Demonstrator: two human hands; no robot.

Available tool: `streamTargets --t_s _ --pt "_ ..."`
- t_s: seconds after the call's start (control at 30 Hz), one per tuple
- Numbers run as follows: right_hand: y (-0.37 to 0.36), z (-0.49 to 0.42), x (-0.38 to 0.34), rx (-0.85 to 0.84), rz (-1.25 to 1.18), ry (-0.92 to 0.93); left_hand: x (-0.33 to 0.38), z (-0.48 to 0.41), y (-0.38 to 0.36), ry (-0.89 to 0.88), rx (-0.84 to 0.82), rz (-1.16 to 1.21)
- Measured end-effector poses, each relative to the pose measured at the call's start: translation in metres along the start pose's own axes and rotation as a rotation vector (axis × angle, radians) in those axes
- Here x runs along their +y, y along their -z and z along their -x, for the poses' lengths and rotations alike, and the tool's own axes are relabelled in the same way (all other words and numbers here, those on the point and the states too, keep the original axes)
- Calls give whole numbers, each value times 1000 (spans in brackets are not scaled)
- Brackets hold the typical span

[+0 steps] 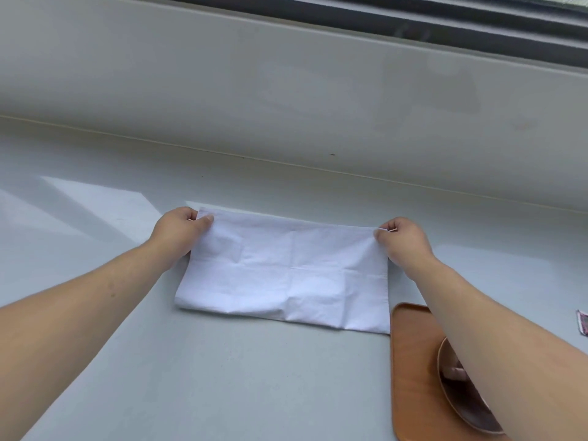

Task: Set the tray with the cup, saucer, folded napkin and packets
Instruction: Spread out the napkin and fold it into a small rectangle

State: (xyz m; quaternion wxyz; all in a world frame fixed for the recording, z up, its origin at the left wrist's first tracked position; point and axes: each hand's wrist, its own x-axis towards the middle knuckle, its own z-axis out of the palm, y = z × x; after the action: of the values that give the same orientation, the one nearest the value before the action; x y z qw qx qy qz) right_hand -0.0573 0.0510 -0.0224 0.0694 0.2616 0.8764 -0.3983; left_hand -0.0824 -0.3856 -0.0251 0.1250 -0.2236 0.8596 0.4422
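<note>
A white napkin lies flat on the pale grey counter as a wide folded rectangle. My left hand pinches its far left corner. My right hand pinches its far right corner. A brown wooden tray sits at the lower right, its far left corner tucked just under the napkin's near right corner. On the tray rests a shiny dark saucer, mostly hidden by my right forearm. A packet shows only as a printed edge at the right border. No cup is in view.
The grey counter runs back to a low beige wall under a dark window frame. The counter's seam with the wall lies just behind the napkin.
</note>
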Motion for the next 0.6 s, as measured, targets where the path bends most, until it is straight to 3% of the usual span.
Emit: streamTargets --t_s 0.6 --pt "6 -5 7 3 160 38 12 -21 -15 -88 68 -320"
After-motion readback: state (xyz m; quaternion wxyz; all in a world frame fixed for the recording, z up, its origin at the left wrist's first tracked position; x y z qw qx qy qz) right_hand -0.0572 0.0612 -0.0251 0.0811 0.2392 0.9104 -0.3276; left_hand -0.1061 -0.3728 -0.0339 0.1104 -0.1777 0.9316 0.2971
